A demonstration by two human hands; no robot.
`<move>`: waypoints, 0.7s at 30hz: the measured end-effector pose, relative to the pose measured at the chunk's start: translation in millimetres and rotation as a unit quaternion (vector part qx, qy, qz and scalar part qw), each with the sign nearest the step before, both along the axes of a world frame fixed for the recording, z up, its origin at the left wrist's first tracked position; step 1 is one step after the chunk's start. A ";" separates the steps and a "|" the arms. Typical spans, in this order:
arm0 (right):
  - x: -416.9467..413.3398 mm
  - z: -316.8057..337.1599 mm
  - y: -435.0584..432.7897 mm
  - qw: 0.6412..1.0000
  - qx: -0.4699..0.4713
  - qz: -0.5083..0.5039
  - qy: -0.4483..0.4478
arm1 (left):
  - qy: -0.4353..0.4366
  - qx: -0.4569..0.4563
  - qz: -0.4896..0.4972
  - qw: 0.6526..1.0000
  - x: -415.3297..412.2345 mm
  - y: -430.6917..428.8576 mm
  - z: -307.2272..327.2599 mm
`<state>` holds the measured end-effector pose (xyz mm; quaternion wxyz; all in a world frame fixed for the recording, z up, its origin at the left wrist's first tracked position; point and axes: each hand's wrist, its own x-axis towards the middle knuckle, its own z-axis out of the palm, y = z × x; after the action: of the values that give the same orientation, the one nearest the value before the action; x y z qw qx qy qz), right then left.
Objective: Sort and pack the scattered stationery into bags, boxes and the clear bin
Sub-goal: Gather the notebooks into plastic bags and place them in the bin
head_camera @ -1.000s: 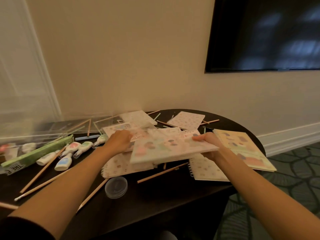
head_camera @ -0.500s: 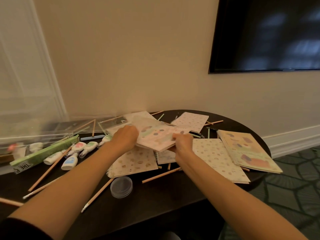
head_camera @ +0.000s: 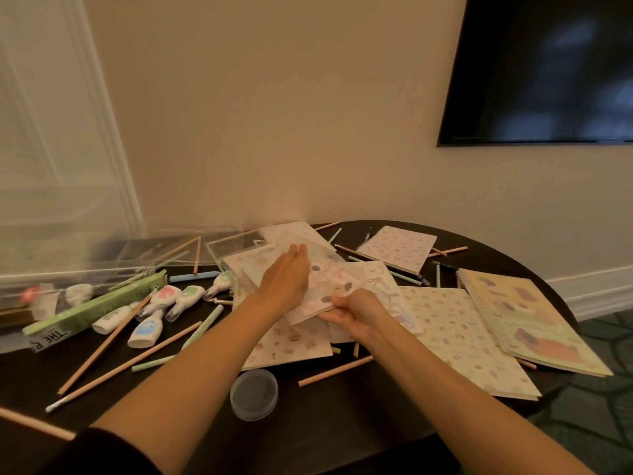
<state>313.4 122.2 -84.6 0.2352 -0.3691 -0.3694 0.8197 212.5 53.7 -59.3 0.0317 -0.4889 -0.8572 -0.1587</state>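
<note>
**Both hands on one patterned notebook at mid-table**

The fingers (head_camera: 334, 315) of the right hand (head_camera: 356, 311) are curling round the near edge of a patterned notebook (head_camera: 323, 277) and gripping it. The left hand (head_camera: 286, 279) is lying flat on its cover, fingers straight and close together, pointing toward the wall. The notebook is resting, slightly tilted, on a heap of other notebooks (head_camera: 284, 344) in the middle of the dark table (head_camera: 325, 426). Just right of the heap, a spotted notebook (head_camera: 455, 337) and a large spiral notebook (head_camera: 527, 323) are lying flat. Pencils (head_camera: 137, 358), small white bottles (head_camera: 147, 334) and a green box (head_camera: 92, 308) are lying scattered to the left, in front of the clear bin (head_camera: 85, 265). A round clear tub (head_camera: 254, 394) is sitting between the forearms.
</note>
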 end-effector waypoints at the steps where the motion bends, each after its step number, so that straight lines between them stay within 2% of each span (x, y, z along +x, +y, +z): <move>1: -2.8 -1.1 3.4 1.000 -0.001 0.004 0.013 | 0.001 0.011 -0.004 1.000 -1.2 5.8 0.1; 5: -21.0 2.6 12.3 0.999 -0.002 0.028 0.034 | 0.009 0.034 -0.035 0.999 -10.9 19.2 -4.5; 10: -50.8 0.6 1.0 0.998 -0.018 0.040 0.035 | -0.001 0.073 -0.015 0.997 -36.6 17.4 -13.0; 13: -56.0 -3.1 3.0 0.995 -0.071 0.036 0.057 | -0.007 0.136 -0.026 0.990 -40.9 18.7 -9.8; 16: -60.2 -6.5 8.3 0.990 -0.116 0.012 0.085 | 0.013 0.187 -0.078 0.979 -35.3 17.3 -4.1; 18: -65.3 -8.2 9.3 0.994 -0.085 0.000 0.075 | 0.027 0.218 -0.144 0.965 -31.3 15.1 -0.6; 21: -74.2 -6.1 7.9 0.999 -0.031 -0.009 0.042 | 0.027 0.203 -0.205 0.957 -28.9 17.5 5.2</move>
<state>239.2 130.0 -90.6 0.2461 -0.3443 -0.3302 0.8437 183.6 71.2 -54.2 0.1201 -0.6417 -0.6871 -0.3188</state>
